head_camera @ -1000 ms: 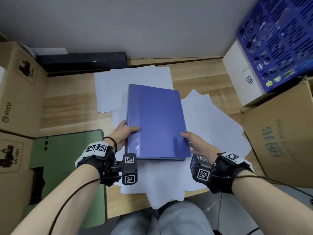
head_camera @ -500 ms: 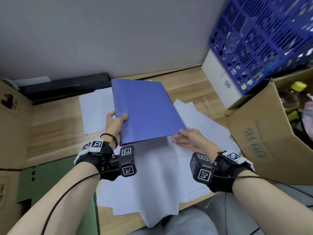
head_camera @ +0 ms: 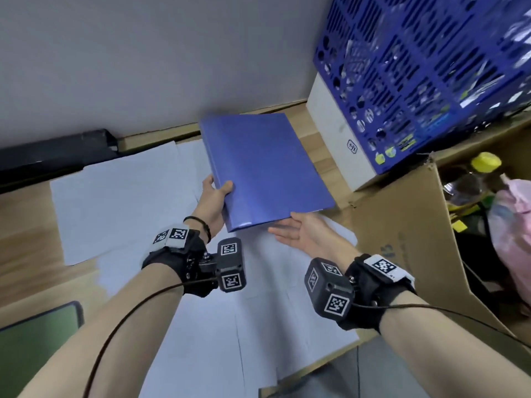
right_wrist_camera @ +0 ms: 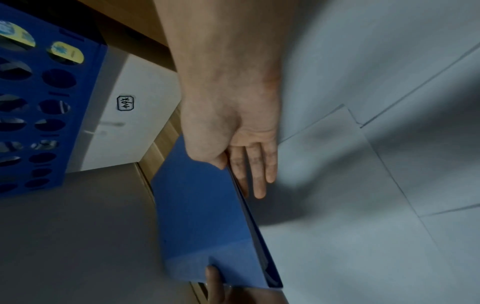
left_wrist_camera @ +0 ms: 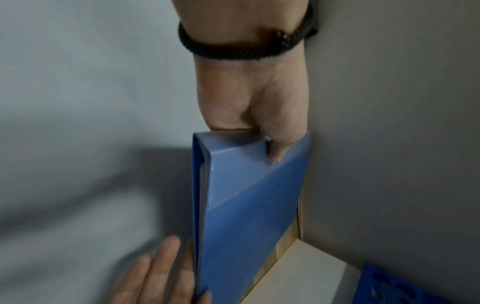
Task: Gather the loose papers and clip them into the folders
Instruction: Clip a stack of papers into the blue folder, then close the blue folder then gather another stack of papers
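A closed blue folder (head_camera: 264, 170) is lifted off the desk and tilted, its far end near the wall. My left hand (head_camera: 219, 191) grips its near left corner, thumb on the cover, fingers underneath. The left wrist view shows that thumb (left_wrist_camera: 275, 152) pressed on the folder (left_wrist_camera: 249, 195). My right hand (head_camera: 293, 229) lies open, palm up, at the folder's near edge. In the right wrist view its straight fingers (right_wrist_camera: 255, 174) run along the folder's edge (right_wrist_camera: 207, 216). Loose white papers (head_camera: 123, 208) are spread over the wooden desk beneath.
A white box (head_camera: 336, 133) with a blue perforated crate (head_camera: 425, 70) on top stands right of the folder. An open cardboard box (head_camera: 408, 248) full of items sits at the right. A green folder (head_camera: 34, 346) lies near left; a black bar (head_camera: 54, 153) runs along the wall.
The blue folder has risen off the papers and travelled back and to the right, toward the white box. My right hand has gone from holding its near corner to lying open beneath its edge.
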